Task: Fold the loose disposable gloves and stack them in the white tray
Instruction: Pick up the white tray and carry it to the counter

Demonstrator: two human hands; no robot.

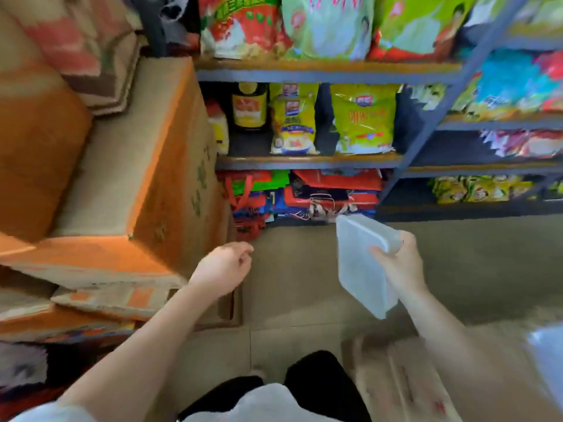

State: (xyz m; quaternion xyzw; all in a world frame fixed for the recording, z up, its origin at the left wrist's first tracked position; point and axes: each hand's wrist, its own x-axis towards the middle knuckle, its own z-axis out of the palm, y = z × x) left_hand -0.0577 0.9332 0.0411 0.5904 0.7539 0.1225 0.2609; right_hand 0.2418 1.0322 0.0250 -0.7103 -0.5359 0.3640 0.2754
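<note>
White tray [362, 263], a smooth rounded plastic rectangle, is held tilted on edge above the floor [304, 269] by the right hand [399, 263], gripped at its right rim. Left hand [224, 266] is loosely curled, holding nothing, beside cardboard boxes [137, 178].

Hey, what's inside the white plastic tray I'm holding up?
Nothing shows in the white plastic tray: the right hand holds it tilted on edge. Its face looks bare and blurred; its far side is hidden.
</note>
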